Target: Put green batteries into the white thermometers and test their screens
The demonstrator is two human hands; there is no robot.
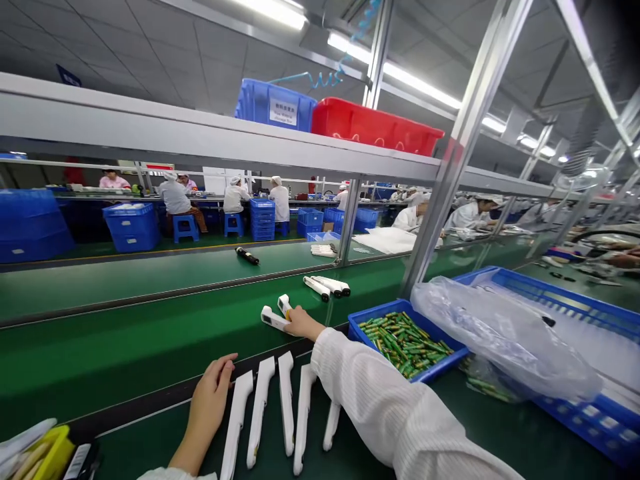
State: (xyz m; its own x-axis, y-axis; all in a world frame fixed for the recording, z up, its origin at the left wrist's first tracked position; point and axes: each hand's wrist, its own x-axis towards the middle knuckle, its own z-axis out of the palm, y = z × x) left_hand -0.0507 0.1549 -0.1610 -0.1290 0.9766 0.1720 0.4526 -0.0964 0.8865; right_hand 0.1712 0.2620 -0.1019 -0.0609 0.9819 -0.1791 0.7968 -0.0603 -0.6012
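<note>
My right hand is closed around the near ends of two white handheld devices, positioned over the green belt. They are slim and smooth; a small dark window shows on the nearer one's head. My left hand, fingers loosely extended, is beside the leftmost of five white curved pieces in a row on the dark green worktop; contact cannot be determined. My right sleeve partly covers the fifth piece. To the right, a blue tray contains green cylinders; a clear plastic bag partly covers a blue basket. Three dark-ended white devices lie farther out on the belt. A metal post crosses the view. The overhead shelf carries blue and red bins. People in white sit across the room.
</note>
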